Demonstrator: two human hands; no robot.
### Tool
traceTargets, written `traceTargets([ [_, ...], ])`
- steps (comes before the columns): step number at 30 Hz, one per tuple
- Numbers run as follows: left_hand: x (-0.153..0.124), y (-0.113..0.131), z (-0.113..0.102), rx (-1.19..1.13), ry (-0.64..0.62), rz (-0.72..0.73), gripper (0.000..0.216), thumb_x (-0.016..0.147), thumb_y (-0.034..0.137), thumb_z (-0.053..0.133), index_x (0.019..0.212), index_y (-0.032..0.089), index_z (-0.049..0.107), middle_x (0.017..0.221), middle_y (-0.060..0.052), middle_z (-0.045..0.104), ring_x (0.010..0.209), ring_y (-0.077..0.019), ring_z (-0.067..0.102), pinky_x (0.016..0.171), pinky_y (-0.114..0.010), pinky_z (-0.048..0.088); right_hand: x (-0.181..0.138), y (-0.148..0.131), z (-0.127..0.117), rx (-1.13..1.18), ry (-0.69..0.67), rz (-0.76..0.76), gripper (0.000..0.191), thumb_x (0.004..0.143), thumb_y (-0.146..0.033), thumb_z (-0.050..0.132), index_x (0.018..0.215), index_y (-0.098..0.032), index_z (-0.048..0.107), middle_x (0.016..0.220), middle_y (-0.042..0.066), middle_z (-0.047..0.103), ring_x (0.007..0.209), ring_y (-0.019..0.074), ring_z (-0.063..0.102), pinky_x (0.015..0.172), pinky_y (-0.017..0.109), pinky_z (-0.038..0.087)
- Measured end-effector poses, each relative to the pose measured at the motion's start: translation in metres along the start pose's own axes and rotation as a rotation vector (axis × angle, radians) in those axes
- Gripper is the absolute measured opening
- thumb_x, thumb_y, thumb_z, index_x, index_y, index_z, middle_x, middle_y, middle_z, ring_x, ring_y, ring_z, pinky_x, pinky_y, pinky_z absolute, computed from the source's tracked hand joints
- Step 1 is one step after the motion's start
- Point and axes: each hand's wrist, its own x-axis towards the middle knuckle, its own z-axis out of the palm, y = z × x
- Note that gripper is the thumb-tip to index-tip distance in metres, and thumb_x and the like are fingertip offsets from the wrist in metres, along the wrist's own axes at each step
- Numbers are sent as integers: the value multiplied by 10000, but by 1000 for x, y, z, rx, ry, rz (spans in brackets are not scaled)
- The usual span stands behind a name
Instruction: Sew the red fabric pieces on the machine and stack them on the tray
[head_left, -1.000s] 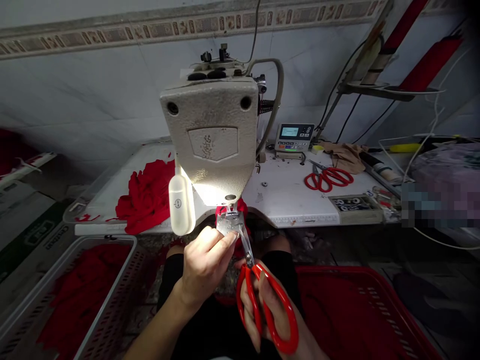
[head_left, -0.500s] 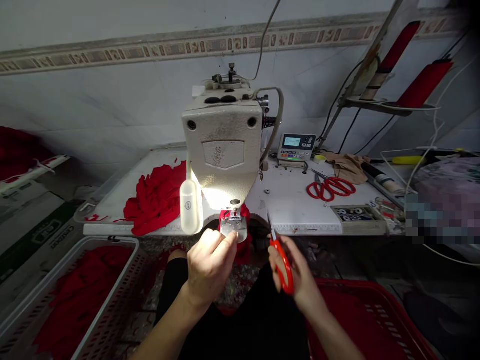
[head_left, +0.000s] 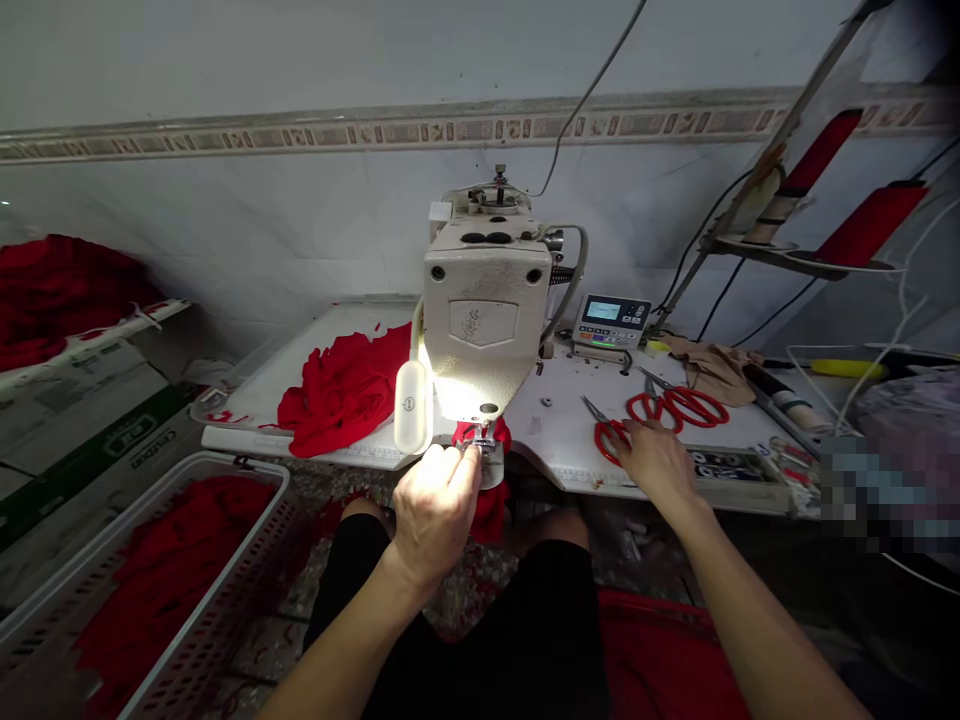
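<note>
Scissors [head_left: 602,423] with round red handles [head_left: 598,438] and pointy gray metal blades [head_left: 593,409] sit in our right hand [head_left: 658,460], but we can't tell whether our left hand [head_left: 435,505] holds anything.

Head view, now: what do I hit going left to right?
White basket → red cloth pile → lamp → sewing machine → nearer scissors → right hand → red thread cones.
</note>
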Motion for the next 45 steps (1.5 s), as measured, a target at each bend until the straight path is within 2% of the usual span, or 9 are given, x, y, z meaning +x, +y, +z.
traceTargets([
  [4,2,0,0,16,8,13,93,972,135,640,970,135,733,667,-19,575,660,-180,555,640,-305,405,-17,-18,2,254,158,-69,339,951,-377,571,1157,-180,755,1216,154,728,995,325,703,744,374,489],
  [8,2,0,1,42,-8,12,97,972,129,638,1001,132,730,674,-21,581,666,-184,565,632,-308,401,-45,-48,4,552,143,-140,253,929,-384,604,977,-204,776,1120,106,765,936,283,727,777,361,516],
  [12,2,0,2,42,-18,22,123,973,128,636,1053,125,730,691,-25,593,673,-187,572,630,-312,404,-63,-71,4,696,127,-184,214,934,-368,609,908,-219,760,1042,83,778,920,271,729,825,362,528],
  [20,2,0,3,38,-29,29,134,966,131,645,1073,120,724,722,-41,620,710,-202,596,657,-316,427,-77,-88,1,775,94,-203,204,953,-349,610,867,-233,755,988,63,780,854,258,731,830,361,532],
  [29,0,0,5,84,-31,21,119,979,137,624,1052,145,717,720,-39,616,706,-193,593,649,-311,414,-83,-88,-1,827,63,-199,223,950,-361,600,853,-229,751,996,79,782,860,269,731,807,380,546],
  [36,2,1,3,86,-15,18,119,993,135,602,1012,147,718,690,-33,591,686,-188,576,646,-311,407,-88,-88,7,877,24,-190,231,952,-371,604,859,-224,756,983,78,780,867,267,731,828,388,560],
  [45,2,2,3,90,-23,16,81,966,127,646,998,148,717,701,-27,589,695,-196,563,658,-321,389,-89,-87,10,883,-15,-172,230,955,-370,609,865,-226,764,984,72,780,874,270,728,841,391,548],
])
